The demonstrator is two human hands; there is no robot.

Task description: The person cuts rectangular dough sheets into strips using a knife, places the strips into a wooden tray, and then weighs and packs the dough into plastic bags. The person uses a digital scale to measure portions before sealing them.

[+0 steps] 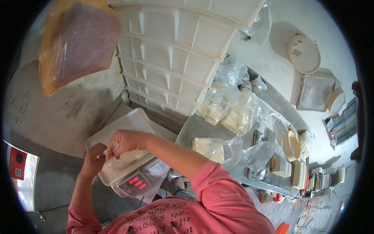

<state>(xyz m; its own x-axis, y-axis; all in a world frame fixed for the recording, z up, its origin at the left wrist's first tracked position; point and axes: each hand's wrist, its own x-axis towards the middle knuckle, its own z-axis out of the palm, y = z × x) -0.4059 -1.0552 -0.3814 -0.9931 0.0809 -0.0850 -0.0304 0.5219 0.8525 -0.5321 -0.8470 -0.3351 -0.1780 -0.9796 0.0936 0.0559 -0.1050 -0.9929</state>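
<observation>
Both of my hands meet over the white tray-like pan [149, 125] of a digital scale [134, 185] with a lit red display. With bent fingers, my left hand [95, 156] pinches a small piece of something whitish, perhaps thin plastic [105, 152]. The fingers of my right hand [122, 143] are closed around the same whitish piece, just beside the left. A pale, flat mass [128, 161] lies in the pan below my hands; its kind cannot be told.
Tall stacked white plastic crates [163, 58] stand beyond the scale. On the metal table [187, 128] at right lie bagged pale blocks [236, 120], another block [207, 146] partly in clear plastic, and a round ring [290, 145]. A yellow-edged sheet [81, 44] hangs upper left.
</observation>
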